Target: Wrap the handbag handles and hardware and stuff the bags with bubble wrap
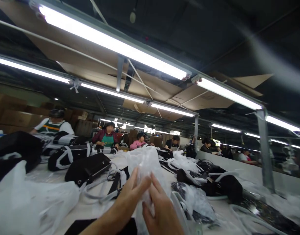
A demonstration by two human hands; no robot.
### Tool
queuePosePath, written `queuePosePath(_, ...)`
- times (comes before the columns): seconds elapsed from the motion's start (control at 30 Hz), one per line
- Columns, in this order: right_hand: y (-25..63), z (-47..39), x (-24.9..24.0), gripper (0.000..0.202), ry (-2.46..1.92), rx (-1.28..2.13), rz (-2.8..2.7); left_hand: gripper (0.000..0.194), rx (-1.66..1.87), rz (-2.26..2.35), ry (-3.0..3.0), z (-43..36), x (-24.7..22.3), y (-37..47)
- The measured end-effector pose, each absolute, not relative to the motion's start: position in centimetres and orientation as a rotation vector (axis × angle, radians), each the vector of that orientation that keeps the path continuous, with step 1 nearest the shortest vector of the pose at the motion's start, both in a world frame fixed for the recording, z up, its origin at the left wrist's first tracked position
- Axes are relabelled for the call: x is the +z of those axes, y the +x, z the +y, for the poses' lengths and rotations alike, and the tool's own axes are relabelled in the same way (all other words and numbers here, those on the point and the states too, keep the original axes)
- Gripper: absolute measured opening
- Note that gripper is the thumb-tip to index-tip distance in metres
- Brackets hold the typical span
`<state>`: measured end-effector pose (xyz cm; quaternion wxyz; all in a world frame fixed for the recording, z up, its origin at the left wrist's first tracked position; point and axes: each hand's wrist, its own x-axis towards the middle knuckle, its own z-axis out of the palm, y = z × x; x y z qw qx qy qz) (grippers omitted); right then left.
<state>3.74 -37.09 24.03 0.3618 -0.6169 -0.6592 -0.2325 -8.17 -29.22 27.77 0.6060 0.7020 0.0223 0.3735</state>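
Observation:
Both hands hold a translucent white plastic bag (pixel 145 159) upright above the table. My left hand (pixel 133 187) closes on its left side, with the thumb crossing toward the other hand. From the right, my right hand (pixel 162 207) grips the same bag, fingers bent against it. Whether anything is inside the bag, I cannot tell. A black bag with a grey strap (pixel 88 168) lies left of my hands. Below my left forearm, a flat black item (pixel 130 226) shows in part. A clear plastic container (pixel 180 209) stands beside my right hand.
More black bags (pixel 213 184) lie at the right, and loose plastic bags (pixel 30 202) at the left. Several co-workers sit beyond, one in a green apron (pixel 107 140). A metal post (pixel 264 150) rises at the right, supporting tube lights (pixel 115 42) overhead.

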Motion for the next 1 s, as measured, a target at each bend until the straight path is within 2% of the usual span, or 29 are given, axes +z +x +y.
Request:
queuePosePath(0.07, 3.4, -36.7, 22.6, 0.066, -1.594, -0.632, -1.769, 0.084, 0.986, 0.151, 1.641, -29.3, 26.6, -8.5)
queuePosePath(0.1, 3.4, -37.0, 22.5, 0.062, -1.606, -0.62, -1.807, 0.083, 1.038, 0.211, 1.677, -29.1, 26.3, -8.9)
queuePosePath(0.2, 3.9, -39.7, 24.8, 0.025, -1.655, -0.574, -1.838, 0.052, 1.052, 0.196, 1.842, -27.9, 26.8, -10.5)
queuePosePath(0.23, 4.0, -40.9, 26.2, 0.019, -1.649, -0.604, -1.839, 0.042, 1.016, 0.135, 1.888, -27.4, 27.2, -11.1)
queuePosePath(0.27, 4.2, -42.1, 27.8, 0.023, -1.612, -0.689, -1.837, 0.036, 0.967, 0.079, 1.922, -26.9, 27.7, -11.7)
queuePosePath(0.3, 4.3, -43.1, 29.3, 0.038, -1.56, -0.777, -1.874, 0.033, 0.92, 0.045, 1.939, -26.4, 28.2, -12.3)
queuePosePath(0.4, 4.6, -45.0, 32.2, 0.104, -1.527, -0.807, -2.028, 0.031, 0.814, 0.004, 1.981, -25.7, 30.0, -14.1)
queuePosePath(0.43, 4.9, -45.2, 32.4, 0.115, -1.569, -0.747, -2.052, 0.03, 0.803, -0.008, 1.992, -25.6, 30.7, -14.8)
queuePosePath(0.5, 5.6, -45.4, 31.7, 0.118, -1.695, -0.601, -2.038, 0.03, 0.819, -0.038, 1.99, -25.6, 32.0, -16.2)
queuePosePath(0.57, 6.9, -45.5, 30.3, 0.102, -1.817, -0.485, -2.001, 0.029, 0.841, -0.027, 1.97, -25.5, 33.0, -17.7)
queuePosePath(0.7, 9.8, -45.6, 28.7, 0.016, -2.033, -0.465, -1.887, 0.024, 0.804, 0.066, 2.007, -24.3, 33.3, -19.1)
queuePosePath(0.8, 9.8, -46.0, 30.1, 0.015, -2.091, -0.502, -1.787, 0.027, 0.852, 0.067, 1.984, -23.5, 32.9, -17.8)
queuePosePath(0.83, 9.2, -46.2, 30.8, 0.027, -2.048, -0.574, -1.752, 0.027, 0.884, 0.048, 1.993, -23.6, 33.0, -17.1)
queuePosePath(0.93, 7.0, -46.6, 33.4, 0.098, -1.796, -0.886, -1.709, 0.023, 0.911, -0.115, 2.147, -25.1, 34.1, -15.1)
queuePosePath(1.0, 6.0, -46.6, 34.9, 0.127, -1.722, -0.89, -1.765, 0.021, 0.87, -0.269, 2.225, -26.7, 35.1, -14.5)
